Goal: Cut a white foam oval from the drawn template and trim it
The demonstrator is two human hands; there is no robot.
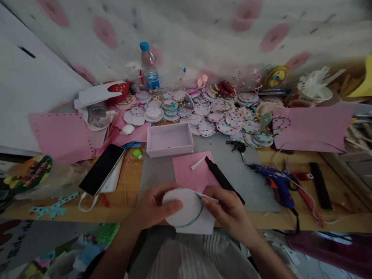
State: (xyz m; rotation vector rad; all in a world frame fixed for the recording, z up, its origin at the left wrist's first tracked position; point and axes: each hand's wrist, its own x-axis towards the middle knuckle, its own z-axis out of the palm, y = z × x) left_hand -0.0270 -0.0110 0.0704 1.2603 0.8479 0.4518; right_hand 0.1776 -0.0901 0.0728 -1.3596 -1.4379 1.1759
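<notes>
Just over the table's front edge, my left hand [161, 207] grips a white round disc [177, 211] with its thumb on top. Beneath the disc is a white sheet of paper [203, 224]. A curved green line runs along the disc's right side; whether it is drawn or a thin strip I cannot tell. On the right, my right hand [226, 205] pinches the upper right edge of the white sheet between thumb and fingers. Beyond the hands, a pink sheet [194, 172] lies on the grey mat, with a black marker [222, 178] and a small white paper strip [198, 163].
A shallow white box [170, 139] stands behind the pink sheet. Many dotted round discs [206, 126] are heaped further back near a water bottle [150, 69]. A phone [101, 170] lies left; keys [236, 146] and a blue glue gun [279, 186] lie right.
</notes>
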